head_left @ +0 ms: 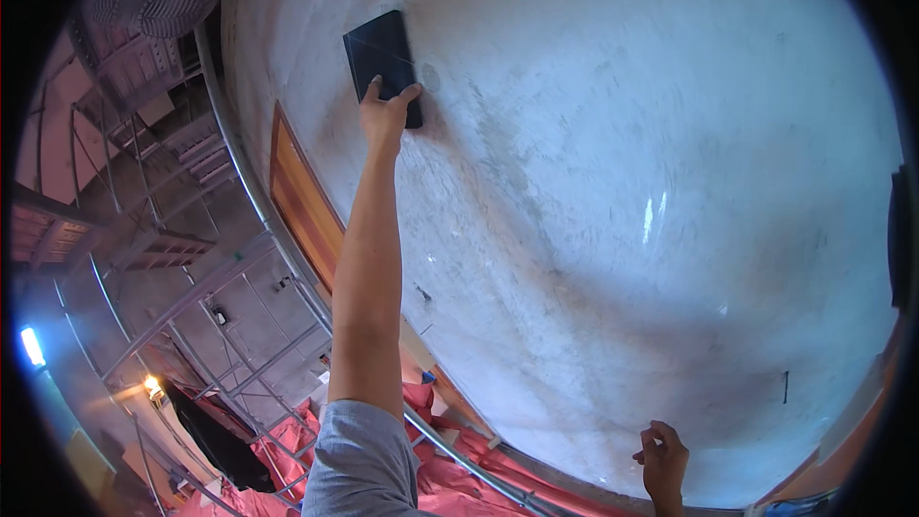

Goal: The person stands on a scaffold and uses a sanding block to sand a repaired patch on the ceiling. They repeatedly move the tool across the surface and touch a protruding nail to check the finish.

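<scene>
My left hand (385, 111) grips a flat, dark rectangular tool (378, 48) held against a pale, mottled wall (670, 134) high in the view, with the arm in a grey short sleeve stretched up from the lower edge. Thumb and fingers press on the tool's lower part. Low on the right, my right hand (661, 450) is raised near the wall with its fingers curled together and nothing visible in them. Streaks and shiny patches mark the wall between the two hands.
Metal scaffolding (220, 316) fills the left side, with a curved rail (239, 172) beside the wall. An orange wooden panel (297, 201) lies along the wall's left edge. Red sheeting (469, 469) covers the area below. A lit lamp (153, 385) and black draped cloth (215, 440) are at lower left.
</scene>
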A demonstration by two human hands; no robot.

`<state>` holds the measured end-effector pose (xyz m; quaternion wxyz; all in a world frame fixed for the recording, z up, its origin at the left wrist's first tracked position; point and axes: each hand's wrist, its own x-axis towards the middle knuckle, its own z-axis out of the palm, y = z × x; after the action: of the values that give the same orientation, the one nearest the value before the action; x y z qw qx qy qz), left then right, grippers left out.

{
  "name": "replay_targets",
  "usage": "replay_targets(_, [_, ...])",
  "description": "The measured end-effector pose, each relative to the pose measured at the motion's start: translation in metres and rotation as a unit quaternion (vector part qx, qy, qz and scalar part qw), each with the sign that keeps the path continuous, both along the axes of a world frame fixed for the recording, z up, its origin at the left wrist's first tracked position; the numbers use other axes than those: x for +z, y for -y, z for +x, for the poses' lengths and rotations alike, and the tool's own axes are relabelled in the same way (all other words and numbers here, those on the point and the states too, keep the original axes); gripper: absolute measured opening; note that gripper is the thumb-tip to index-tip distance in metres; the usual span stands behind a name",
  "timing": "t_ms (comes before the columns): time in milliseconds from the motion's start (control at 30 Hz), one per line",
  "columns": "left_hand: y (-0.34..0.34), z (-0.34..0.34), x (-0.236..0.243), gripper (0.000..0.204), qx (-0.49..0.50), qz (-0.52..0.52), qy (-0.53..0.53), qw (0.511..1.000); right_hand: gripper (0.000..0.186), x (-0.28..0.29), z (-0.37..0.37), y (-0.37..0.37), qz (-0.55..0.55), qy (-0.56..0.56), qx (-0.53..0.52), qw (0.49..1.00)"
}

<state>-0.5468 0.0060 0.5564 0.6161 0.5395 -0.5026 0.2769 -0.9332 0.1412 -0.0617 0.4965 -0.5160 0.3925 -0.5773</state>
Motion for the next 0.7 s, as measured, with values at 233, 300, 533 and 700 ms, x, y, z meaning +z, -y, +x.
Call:
replay_targets(233, [-0.012, -0.019, -0.004, 0.098, -0.059, 0.043, -0.038, 0.997, 0.03, -0.003, -0.001, 0.01, -0.004, 0.012, 0.02, 1.0])
replay_targets(300, [-0.012, -0.013, -0.004, 0.099, -0.075, 0.024, -0.027, 0.996, 0.03, -0.002, -0.003, 0.011, -0.006, 0.007, 0.029, 1.0])
replay_targets(533, [-0.001, -0.014, -0.018, 0.098, -0.09, -0.015, -0.009, 0.996, 0.029, 0.0, -0.01, 0.015, 0.012, 0.013, 0.034, 0.999])
replay_targets(700, [0.001, -0.013, -0.038, 0.097, -0.113, -0.029, -0.01, 0.993, 0.029, 0.0, -0.016, 0.017, 0.012, 0.008, 0.034, 0.999])
